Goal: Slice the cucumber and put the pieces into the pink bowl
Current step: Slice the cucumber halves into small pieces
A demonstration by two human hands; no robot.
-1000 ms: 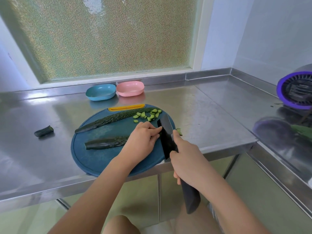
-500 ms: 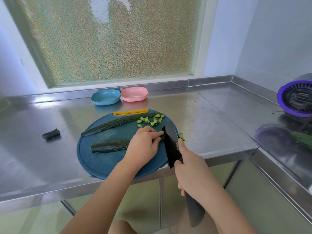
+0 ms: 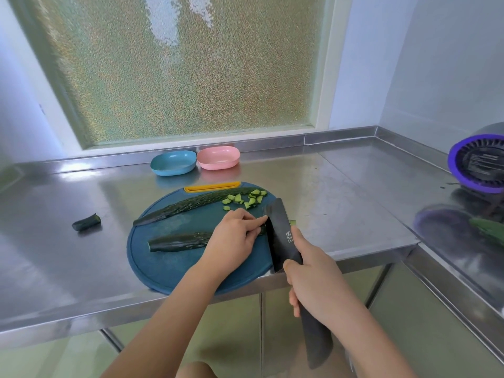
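My left hand curls its fingers over the cucumber half on the blue board, my right hand grips the black knife, its blade seemingly against my fingertips, with cut pieces nearer the pink bowl standing farther back on the worktop.

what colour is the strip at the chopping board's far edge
A yellow-orange strip, best seen in the head view.

Soft daylight comes through the frosted window far behind the grip of the right hand on the knife. The steel counter left of the grip shows pale glare. Shadows are weak. Straight lines bend at the edges.
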